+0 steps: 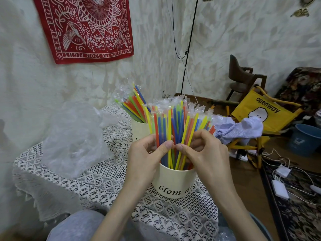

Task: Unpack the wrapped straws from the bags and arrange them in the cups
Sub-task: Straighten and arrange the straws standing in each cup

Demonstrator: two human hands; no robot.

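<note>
Left hand (147,153) and right hand (203,152) meet thumb to thumb, fingers curled round the wrapped straws (175,126) standing in the near cup (173,183). Two cups: the far cup (139,129), also filled, stands beyond the grip. One empty bag (74,136) lies left of it.

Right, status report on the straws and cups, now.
Left hand and right hand both pinching wrapped straws standing in near cup. Far cup already filled. Empty plastic bag lying left on table, nothing in the way.
</note>
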